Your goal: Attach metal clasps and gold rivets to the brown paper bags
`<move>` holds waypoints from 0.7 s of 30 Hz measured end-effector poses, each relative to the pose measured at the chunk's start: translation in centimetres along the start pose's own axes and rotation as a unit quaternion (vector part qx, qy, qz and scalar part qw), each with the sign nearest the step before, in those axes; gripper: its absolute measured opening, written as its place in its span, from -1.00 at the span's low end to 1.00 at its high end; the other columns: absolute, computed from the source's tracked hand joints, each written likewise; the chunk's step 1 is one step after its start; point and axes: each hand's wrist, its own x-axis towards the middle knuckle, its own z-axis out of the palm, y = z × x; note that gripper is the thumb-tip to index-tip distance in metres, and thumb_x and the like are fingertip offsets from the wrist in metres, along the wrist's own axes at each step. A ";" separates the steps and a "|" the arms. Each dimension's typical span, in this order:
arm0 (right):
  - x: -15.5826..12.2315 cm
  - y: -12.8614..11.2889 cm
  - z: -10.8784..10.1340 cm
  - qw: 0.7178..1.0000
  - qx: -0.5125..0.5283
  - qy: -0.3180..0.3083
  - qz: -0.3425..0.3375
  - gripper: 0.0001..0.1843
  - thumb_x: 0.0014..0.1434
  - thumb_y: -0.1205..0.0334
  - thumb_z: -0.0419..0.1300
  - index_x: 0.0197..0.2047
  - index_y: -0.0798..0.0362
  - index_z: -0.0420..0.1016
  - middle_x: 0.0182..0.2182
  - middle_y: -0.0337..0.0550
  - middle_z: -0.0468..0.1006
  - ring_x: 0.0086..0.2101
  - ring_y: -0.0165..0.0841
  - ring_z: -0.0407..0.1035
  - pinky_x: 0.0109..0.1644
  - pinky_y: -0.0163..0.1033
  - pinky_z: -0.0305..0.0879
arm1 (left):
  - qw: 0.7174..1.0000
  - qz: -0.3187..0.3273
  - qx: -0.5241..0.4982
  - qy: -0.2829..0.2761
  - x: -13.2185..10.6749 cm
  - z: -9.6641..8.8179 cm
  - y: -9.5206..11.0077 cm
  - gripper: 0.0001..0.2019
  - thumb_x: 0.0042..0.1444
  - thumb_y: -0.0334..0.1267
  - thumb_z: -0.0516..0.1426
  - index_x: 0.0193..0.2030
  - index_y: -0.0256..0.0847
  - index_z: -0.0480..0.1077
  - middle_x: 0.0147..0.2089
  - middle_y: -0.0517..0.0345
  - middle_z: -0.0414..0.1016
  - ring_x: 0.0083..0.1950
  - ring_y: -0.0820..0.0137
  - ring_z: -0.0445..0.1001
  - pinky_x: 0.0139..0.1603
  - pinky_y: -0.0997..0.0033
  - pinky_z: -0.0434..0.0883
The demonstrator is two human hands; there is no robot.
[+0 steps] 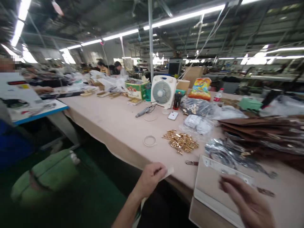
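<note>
My left hand (152, 177) is closed in a pinch near the table's front edge. It grips a pale, flat strip (168, 173); one end sticks out past the fingertips, and a similar pale length shows below the wrist. Over a beige panel with white borders (213, 186), perhaps a bag, hovers my right hand (247, 199), somewhat blurred. Its thumb and fingers are drawn together, and I cannot make out anything between them. Brown straps with metal ends (192, 162) poke out at the panel's sides. Beyond lies a heap of small gold-coloured metal parts (181, 141).
A white ring-shaped coil (149, 141), a corded grey tool (142, 112), a phone (173, 115) and a box fan (163, 91) are on the table (114, 123). Stacked brown pieces (266, 133) lie right. A green bundle (47, 177) sits at floor level left. People work farther back.
</note>
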 end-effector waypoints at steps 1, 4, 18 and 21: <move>0.3 -0.6 0.4 0.999 -0.008 -0.044 -0.025 -0.74 0.38 -0.01 0.27 0.02 -0.09 0.61 -0.11 -0.05 0.64 -0.16 -0.18 0.59 -0.14 -0.17 0.60 | 1.000 0.015 0.013 -0.022 0.0 0.7 1.0 -0.71 0.36 -0.11 0.12 -0.28 -0.23 0.56 -0.34 0.19 0.52 -0.27 0.37 0.42 -0.22 0.45 0.28; 1.6 -2.8 2.7 0.981 -0.015 -0.170 -0.089 -0.67 0.39 0.13 0.26 0.19 -0.13 0.54 0.09 -0.04 0.58 0.10 -0.15 0.50 0.18 -0.08 0.51 | 0.994 0.067 0.046 -0.071 0.0 2.3 3.1 -0.75 0.36 -0.17 0.13 -0.28 -0.20 0.57 -0.30 0.15 0.56 -0.25 0.36 0.46 -0.19 0.44 0.31; 1.0 -2.1 4.1 0.961 0.034 -0.268 -0.054 -0.85 0.46 0.31 0.16 -0.04 -0.09 0.55 -0.21 -0.20 0.63 -0.22 -0.33 0.54 -0.11 -0.27 0.43 | 0.991 0.081 0.084 -0.072 -0.2 4.4 3.6 -0.67 0.30 -0.24 0.21 0.18 -0.10 0.52 -0.15 0.13 0.65 -0.13 0.31 0.59 -0.02 0.40 0.43; 0.7 -2.0 4.1 0.962 0.023 -0.265 -0.061 -0.85 0.46 0.30 0.16 -0.02 -0.09 0.55 -0.21 -0.19 0.62 -0.21 -0.32 0.54 -0.11 -0.26 0.43 | 0.986 0.110 0.066 -0.108 0.0 4.3 3.8 -0.78 0.36 -0.26 0.15 0.02 -0.11 0.61 -0.12 0.10 0.67 -0.10 0.31 0.60 -0.01 0.41 0.43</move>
